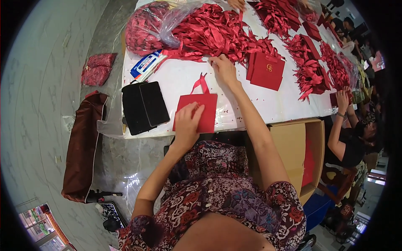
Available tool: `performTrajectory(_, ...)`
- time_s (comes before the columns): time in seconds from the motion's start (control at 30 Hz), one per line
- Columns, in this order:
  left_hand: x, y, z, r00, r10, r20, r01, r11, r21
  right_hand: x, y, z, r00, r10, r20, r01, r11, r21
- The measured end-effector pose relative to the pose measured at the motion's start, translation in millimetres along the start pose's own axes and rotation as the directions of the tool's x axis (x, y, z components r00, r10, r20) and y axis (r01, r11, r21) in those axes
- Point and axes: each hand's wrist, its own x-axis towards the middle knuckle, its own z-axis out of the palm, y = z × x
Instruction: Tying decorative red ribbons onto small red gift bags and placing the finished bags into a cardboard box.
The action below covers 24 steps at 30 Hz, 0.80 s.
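Observation:
A flat red paper bag [207, 109] lies on the white-covered table near its front edge, with a red ribbon [204, 85] sticking out from its far side. My left hand [189, 119] rests on the bag, fingers apart and pressing on its face. Farther forward, my right hand [225, 70] reaches to the near edge of a large heap of red ribbons [209, 31]. Its fingers are bent together around a ribbon there, partly hidden by the hand. Right of it, a small stack of red paper bags [266, 71] bears a gold emblem.
Left of the bag lies a black pouch or case [146, 106], with a blue-and-white packet [146, 65] behind it. A clear plastic sack of ribbons [144, 29] stands at the far left. An open cardboard box [289, 146] is at my right. Other people work along the table's right side.

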Motion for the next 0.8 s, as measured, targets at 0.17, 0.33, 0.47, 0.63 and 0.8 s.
performTrajectory(0.17, -5.4, 5.5, 14.3, 0.988, 0.039, 0.152, -0.032, 0.998, -0.049, 4.8, 13.1, 0.5, 0.997, 0.055, 0.055, -0.050, 0.996, -0.079)
performTrajectory(0.33, 9.9, -20.8, 30.4, 0.999, 0.021, 0.040, -0.017, 0.993, -0.116, -15.1, 5.6, -17.6, 0.978, -0.175, -0.118, 0.161, 0.980, -0.116)
performTrajectory(0.47, 34.5, -34.7, 36.6, 1.000, -0.010, -0.026, 0.008, 0.998, -0.070, -50.9, -25.5, -52.4, 0.915, -0.288, -0.284, 0.310, 0.950, 0.036)
performTrajectory(0.63, 49.5, -41.1, 42.8, 0.999, 0.020, 0.037, -0.020, 1.000, -0.001, -110.6, -64.6, -83.7, 0.988, -0.092, -0.127, 0.124, 0.954, 0.272)
performTrajectory(0.8, 55.4, -45.3, 43.1, 1.000, -0.017, 0.024, 0.018, 0.999, -0.034, -137.0, -98.4, -93.1, 0.902, 0.049, 0.428, -0.215, 0.912, 0.349)
